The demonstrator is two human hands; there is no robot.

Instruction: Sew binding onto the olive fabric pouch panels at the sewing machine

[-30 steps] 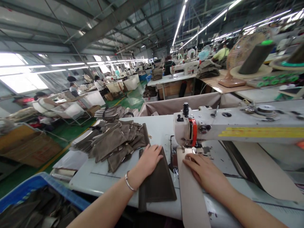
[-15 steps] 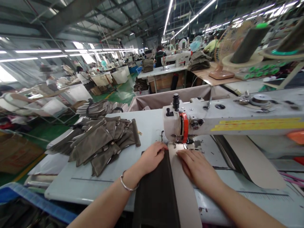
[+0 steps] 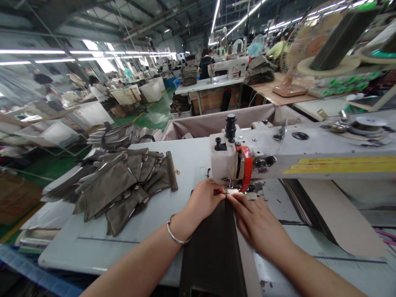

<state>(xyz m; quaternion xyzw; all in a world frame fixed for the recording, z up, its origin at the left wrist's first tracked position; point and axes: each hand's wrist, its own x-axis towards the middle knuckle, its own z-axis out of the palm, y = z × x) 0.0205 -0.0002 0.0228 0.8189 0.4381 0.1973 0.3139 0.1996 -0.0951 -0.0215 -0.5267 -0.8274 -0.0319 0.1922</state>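
Observation:
A dark fabric panel (image 3: 213, 251) lies lengthwise on the sewing machine table, with a beige panel (image 3: 249, 260) showing along its right side. My left hand (image 3: 206, 200), a bangle at its wrist, pinches the far edge of the dark panel just in front of the presser foot. Against its fingertips rest those of my right hand (image 3: 258, 214), closed over the same edge, its thumb hidden. The sewing machine (image 3: 229, 161), with a red guard on its head, stands right over the fingertips. Its needle is hard to make out.
Dark fabric pouches (image 3: 123, 177) lie heaped on the table's left. Under the machine arm, to the right, is a stack of panels (image 3: 337, 214) with a beige one on top. A fabric-lined bin (image 3: 216, 123) stands behind. A blue crate (image 3: 34, 268) is at lower left.
My left hand has shifted right, and its fingertips now meet those of my right hand at the edge. The dark panel covers more of the beige one. The view has turned slightly.

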